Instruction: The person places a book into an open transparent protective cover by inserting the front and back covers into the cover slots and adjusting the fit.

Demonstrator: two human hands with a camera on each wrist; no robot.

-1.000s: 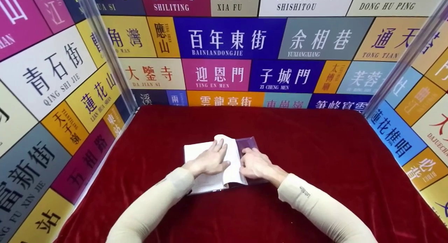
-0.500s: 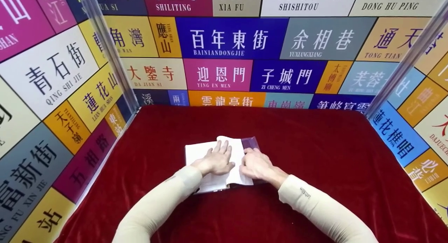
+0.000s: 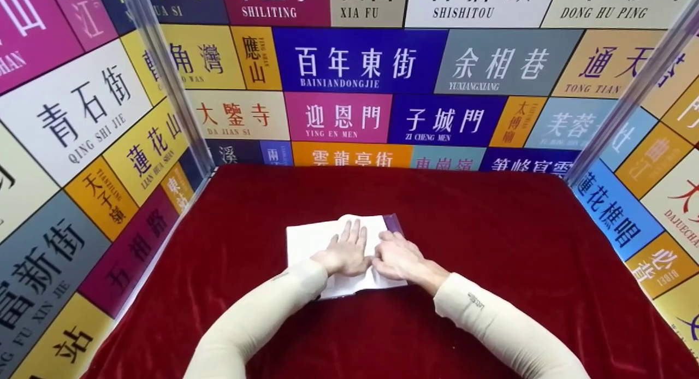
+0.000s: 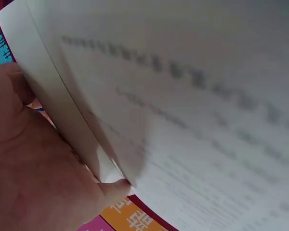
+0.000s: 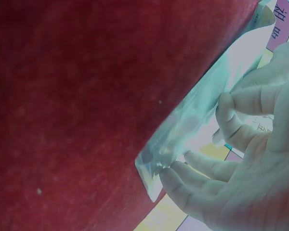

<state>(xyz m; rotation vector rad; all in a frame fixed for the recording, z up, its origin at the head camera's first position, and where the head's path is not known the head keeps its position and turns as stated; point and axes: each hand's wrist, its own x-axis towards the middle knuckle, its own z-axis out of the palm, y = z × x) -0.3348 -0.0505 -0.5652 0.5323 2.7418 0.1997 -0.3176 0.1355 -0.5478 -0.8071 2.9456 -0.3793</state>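
White-paged open book [image 3: 327, 242] with a clear plastic cover lay flat on the dark red velvet tablecloth [image 3: 491, 248], right under both of my palms. My left hand [image 3: 345, 254] rested on the pages with its fingers straight and slightly spread, fingertips pointing away from me and pressing the paper down. Seen from the left wrist, the blurred printed page [image 4: 192, 120] filled nearly the whole frame, and the page edges met the base of my thumb [image 4: 33, 163]. My right hand [image 3: 397, 257] sat just beside the left, the two nearly touching, over the right-hand part of the book. Its fingers [image 5: 241, 108] were curled, their tips on the edge of the transparent plastic cover flap [image 5: 197, 125], which lay against the velvet on the side away from my palm. I could not tell whether those fingers pinched the flap or only pressed on it. A narrow strip of that flap [image 3: 394, 224] showed just beyond my right fingertips. Beyond the cloth, well apart from my fingers, stood walls covered in coloured panels of Chinese street names [image 3: 349, 62].
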